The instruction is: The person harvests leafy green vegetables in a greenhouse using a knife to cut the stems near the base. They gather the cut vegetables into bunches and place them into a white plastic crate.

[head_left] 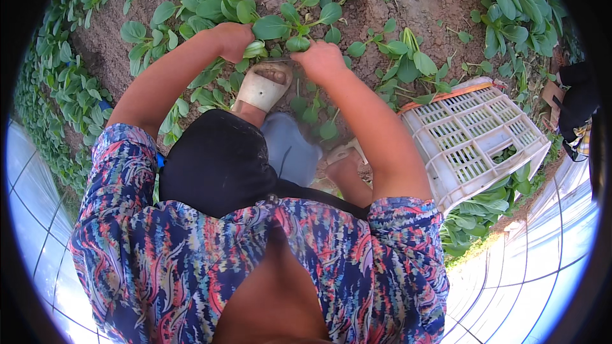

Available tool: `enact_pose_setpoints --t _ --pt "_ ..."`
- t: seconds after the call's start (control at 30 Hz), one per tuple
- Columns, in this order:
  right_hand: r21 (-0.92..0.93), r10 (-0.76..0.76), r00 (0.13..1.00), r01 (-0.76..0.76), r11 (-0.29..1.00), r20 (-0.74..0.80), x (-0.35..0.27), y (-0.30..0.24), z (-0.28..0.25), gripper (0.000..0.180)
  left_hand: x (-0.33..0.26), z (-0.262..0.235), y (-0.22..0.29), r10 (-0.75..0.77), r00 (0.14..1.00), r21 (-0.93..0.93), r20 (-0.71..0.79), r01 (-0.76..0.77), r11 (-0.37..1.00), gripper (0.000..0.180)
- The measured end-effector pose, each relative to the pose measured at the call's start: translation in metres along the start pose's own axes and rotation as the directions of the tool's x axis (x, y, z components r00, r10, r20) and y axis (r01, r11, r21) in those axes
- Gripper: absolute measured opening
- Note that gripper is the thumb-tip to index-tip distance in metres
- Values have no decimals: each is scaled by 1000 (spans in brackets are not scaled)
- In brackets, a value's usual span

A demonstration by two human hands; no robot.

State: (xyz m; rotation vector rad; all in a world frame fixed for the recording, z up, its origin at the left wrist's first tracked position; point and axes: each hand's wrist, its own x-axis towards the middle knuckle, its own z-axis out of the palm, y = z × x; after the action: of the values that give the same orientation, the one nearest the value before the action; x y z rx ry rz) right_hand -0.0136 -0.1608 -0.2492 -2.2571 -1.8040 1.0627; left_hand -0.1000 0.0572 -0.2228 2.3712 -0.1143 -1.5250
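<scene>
My left hand (233, 41) is closed around a leafy green, likely bok choy, whose pale stem (254, 50) shows beside the fingers. Broad green leaves (270, 27) spread just beyond, between both hands. Close to the soil, my right hand (317, 60) is curled with its fingers pointing inward toward the stem. A thin, straight edge (278, 59) runs from it toward the left hand, too fine to name. The fingertips of the right hand are partly hidden by leaves and by the hand itself.
My sandalled foot (264, 84) stands right below the hands, the other foot (344, 160) further back. A white plastic crate (475, 134) lies at the right among plants. Leafy rows (57, 89) grow along the left. A person in dark clothes (577, 99) is at the far right.
</scene>
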Motion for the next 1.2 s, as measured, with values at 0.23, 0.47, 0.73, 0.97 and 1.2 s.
enact_pose_setpoints --t 0.23,0.47,0.73,0.97,1.2 --pt "-17 -57 981 61 998 186 20 5 -29 22 5 6 -6 25 997 -9 -70 -26 1000 32" --pt "-100 -2 977 24 995 214 39 3 -13 27 6 1 -8 30 999 -47 -35 -32 998 35" --pt "-159 -42 995 55 986 87 26 3 -10 19 6 5 -14 29 995 -86 -98 -37 996 35" --pt "-48 100 992 -96 994 80 29 2 -3 24 -6 1 -7 78 997 -117 -22 -80 990 47" --pt "337 271 957 -221 915 -108 -105 47 -16 16 -78 -31 27 215 952 -424 -219 -292 857 52"
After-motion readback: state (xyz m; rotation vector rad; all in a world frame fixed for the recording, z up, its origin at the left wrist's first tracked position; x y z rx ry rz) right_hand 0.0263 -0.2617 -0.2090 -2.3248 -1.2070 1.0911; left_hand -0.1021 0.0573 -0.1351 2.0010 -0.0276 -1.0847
